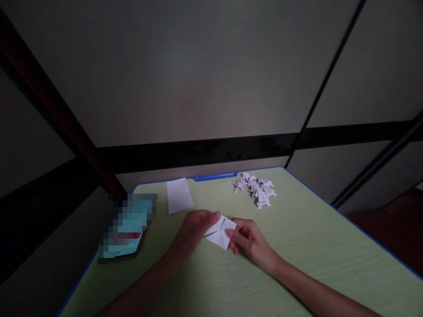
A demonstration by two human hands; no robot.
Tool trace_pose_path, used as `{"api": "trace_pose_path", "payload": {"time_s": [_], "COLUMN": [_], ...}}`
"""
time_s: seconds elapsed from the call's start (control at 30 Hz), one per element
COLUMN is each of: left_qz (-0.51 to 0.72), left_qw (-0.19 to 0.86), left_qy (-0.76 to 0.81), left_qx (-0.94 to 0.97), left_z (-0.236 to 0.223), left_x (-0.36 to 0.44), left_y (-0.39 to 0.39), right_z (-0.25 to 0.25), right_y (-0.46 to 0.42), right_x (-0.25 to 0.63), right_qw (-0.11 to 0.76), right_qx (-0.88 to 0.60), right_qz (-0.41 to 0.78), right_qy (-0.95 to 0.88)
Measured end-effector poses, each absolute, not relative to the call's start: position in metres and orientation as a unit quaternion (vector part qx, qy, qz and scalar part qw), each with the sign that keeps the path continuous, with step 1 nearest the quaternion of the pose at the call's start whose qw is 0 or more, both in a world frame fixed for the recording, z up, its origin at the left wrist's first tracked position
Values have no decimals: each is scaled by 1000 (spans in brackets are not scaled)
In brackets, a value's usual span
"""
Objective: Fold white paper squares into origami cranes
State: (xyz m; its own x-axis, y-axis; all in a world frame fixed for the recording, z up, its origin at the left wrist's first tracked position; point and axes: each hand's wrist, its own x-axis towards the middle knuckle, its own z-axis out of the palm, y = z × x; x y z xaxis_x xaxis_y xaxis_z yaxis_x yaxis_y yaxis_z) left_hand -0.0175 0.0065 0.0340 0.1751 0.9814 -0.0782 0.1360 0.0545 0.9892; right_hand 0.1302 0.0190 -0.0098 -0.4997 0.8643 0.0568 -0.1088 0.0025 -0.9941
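A small piece of folded white paper (219,237) is held above the near middle of the table, with creases and dark gaps between its flaps. My right hand (249,240) pinches its right side, thumb on top and fingers beneath. At the upper left edge of the paper, my left hand (196,224) has its fingers closed on it; its thumb is hard to make out. Beyond my right hand lies a pile of folded white paper figures (260,191) with pointed limbs. A flat white sheet of paper (179,196) rests beyond my left hand.
The pale green table (297,229) has a blue rim and a blue pen groove (216,177) at its far edge. At the left edge lies a phone-like device (130,229), its screen pixelated. Tall grey panels (198,79) with a dark band stand behind the table.
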Motion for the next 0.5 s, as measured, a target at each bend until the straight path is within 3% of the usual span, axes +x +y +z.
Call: {"api": "trace_pose_path", "payload": {"time_s": [0.17, 0.27, 0.5], "left_qz": [455, 472, 452], "left_qw": [551, 539, 556], "left_qy": [489, 502, 501], "left_qx": [500, 484, 485], "left_z": [7, -7, -8], "left_x": [-3, -3, -8], "left_y": [-3, -2, -1], "right_z": [-10, -10, -8], "right_y": [18, 18, 16], "right_x": [130, 131, 135], "right_qw": [382, 428, 456], "right_qx": [-312, -295, -273], "right_qz": [631, 606, 520], "right_qy": [-599, -602, -669]}}
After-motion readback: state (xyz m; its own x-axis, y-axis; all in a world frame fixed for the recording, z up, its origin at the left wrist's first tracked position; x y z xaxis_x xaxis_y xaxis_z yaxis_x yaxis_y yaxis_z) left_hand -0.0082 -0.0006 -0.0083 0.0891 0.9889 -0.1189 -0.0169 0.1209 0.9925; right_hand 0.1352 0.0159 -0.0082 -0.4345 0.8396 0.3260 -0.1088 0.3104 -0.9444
